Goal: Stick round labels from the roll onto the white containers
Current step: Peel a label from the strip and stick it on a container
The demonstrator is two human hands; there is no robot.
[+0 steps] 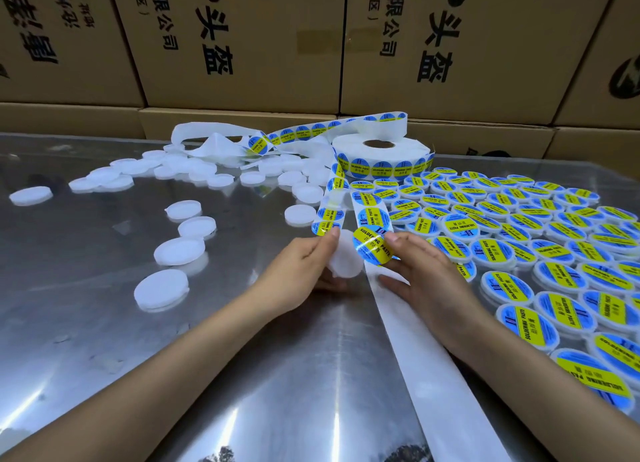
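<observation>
My left hand grips a bare white round container at the table's middle, tilted up off the surface. My right hand pinches a round blue-and-yellow label by its right edge, right beside the container and overlapping its rim. The label strip runs from my hands back to the label roll, which lies flat at the back. Empty white backing paper trails toward me under my right wrist.
Several unlabelled white containers lie scattered across the left of the shiny metal table. Several labelled containers are packed together on the right. Crumpled backing paper sits behind; cardboard boxes wall the back.
</observation>
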